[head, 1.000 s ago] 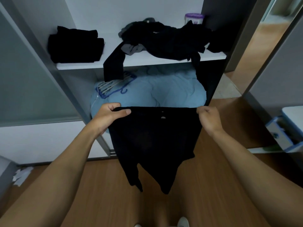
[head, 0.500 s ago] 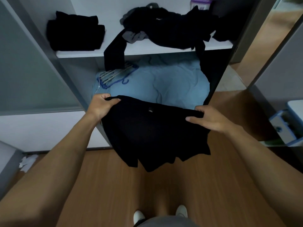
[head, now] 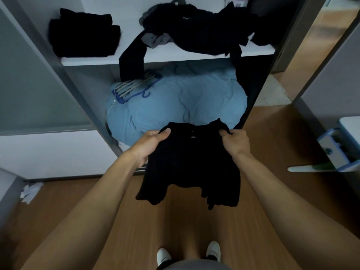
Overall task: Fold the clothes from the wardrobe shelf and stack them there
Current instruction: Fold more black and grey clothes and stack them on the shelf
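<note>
Shelf [head: 194, 56]: one folded stack [head: 83, 34], one loose heap [head: 198, 30].
Hands: left hand [head: 151, 144], right hand [head: 235, 142] closed on black garment [head: 191, 162].

Black garment [head: 191, 162]: matt, soft cloth. Folded stack [head: 83, 34]: same dark matt cloth. Shelf [head: 175, 55]: smooth white laminate. Bedding bundle [head: 185, 102], centre frame: light-blue cloth, creased. Hangers [head: 134, 87]: blue plastic. Floor [head: 146, 221]: smooth wood-look boards, slight sheen.

no readable text, small pale mark on black garment [head: 191, 162] illegible
</note>
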The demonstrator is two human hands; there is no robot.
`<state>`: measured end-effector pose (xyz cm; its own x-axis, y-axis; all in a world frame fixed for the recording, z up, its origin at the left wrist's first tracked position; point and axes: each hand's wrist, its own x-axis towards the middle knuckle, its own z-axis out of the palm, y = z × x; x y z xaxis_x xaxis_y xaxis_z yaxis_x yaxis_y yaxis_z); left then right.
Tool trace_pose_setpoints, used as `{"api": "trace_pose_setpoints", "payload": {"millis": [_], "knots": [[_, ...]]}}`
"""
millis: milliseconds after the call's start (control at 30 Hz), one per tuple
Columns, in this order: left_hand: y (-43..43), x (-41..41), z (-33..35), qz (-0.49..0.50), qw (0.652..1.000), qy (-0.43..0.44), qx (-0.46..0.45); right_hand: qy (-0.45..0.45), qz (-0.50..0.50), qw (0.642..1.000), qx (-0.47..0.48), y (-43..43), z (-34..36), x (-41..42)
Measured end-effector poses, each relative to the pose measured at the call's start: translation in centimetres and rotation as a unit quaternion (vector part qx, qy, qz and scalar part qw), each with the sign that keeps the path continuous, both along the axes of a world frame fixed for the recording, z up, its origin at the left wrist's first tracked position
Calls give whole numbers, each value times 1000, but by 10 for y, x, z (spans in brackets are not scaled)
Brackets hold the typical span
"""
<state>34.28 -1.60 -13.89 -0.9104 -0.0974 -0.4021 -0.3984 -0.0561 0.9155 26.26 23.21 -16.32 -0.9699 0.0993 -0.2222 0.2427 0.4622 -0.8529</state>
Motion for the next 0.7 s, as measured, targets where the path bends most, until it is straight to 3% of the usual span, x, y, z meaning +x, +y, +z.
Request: {"api": "trace_pose_setpoints", "payload": {"millis": [200, 367, 533, 700], "knots": [[38, -3, -5, 23, 996, 57, -64, 14, 36, 996, -77, -38, 10, 27], [59, -5, -1, 8, 999, 49, -10, 38, 107, 984, -139, -57, 22, 52], [58, -4, -2, -30, 999, 36, 28, 93, 231, 963, -101, -43, 30, 61], [48, -3, -5, -51, 996, 68, 34, 24, 376, 924, -72, -20, 42, 64]]}}
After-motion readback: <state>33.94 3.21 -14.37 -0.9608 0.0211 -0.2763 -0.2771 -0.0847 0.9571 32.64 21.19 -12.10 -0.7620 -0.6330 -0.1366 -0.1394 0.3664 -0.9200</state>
